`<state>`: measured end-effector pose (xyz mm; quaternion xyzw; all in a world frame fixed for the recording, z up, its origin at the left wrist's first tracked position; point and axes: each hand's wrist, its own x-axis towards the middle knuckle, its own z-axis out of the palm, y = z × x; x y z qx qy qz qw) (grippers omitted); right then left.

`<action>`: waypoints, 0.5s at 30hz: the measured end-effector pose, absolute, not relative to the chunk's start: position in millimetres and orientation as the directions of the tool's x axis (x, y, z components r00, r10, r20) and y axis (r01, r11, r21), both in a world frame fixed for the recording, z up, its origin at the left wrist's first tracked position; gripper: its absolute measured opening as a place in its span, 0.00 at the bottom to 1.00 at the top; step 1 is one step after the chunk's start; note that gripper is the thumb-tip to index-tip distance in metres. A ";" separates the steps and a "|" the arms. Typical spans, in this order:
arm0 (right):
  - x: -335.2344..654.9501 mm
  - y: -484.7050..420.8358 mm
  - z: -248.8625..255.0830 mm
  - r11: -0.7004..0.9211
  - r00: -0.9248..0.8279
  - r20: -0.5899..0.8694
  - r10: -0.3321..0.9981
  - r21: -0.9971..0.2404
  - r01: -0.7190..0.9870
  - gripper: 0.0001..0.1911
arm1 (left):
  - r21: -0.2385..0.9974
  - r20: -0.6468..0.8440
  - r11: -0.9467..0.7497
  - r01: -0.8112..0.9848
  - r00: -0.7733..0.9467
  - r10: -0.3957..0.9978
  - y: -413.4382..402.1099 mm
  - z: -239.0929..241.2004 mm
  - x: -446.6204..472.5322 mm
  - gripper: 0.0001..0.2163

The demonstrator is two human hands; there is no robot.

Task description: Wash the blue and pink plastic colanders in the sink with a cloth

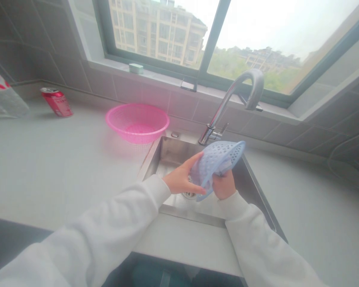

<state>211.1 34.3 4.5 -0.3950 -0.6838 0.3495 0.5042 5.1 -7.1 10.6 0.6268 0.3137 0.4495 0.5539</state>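
Over the steel sink (194, 215) I see a light blue plastic basket (223, 153) with holes in its wall, tipped on its side. My left hand (182, 177) grips it from the left, thumb near the lower rim and fingers around the outside. My right hand (224, 185) is closed at the basket's open side, its fingers partly hidden. It holds a crumpled pale cloth (225, 165) against the inside of the basket. Below them, the drain (189, 195) shows in the sink's floor.
A chrome faucet (224, 103) arches behind the sink. On the counter (62, 167) to the left stand a pink basket (137, 123), a red can (57, 103) and a clear plastic bottle (7, 97). A small pale green block (136, 68) lies on the windowsill.
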 end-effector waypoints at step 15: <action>208.7 34.8 9.3 0.288 -0.210 0.277 0.938 -0.957 0.025 0.30 | 0.987 0.162 -0.145 -0.073 0.402 0.901 -0.5 8.5 -1.8 0.58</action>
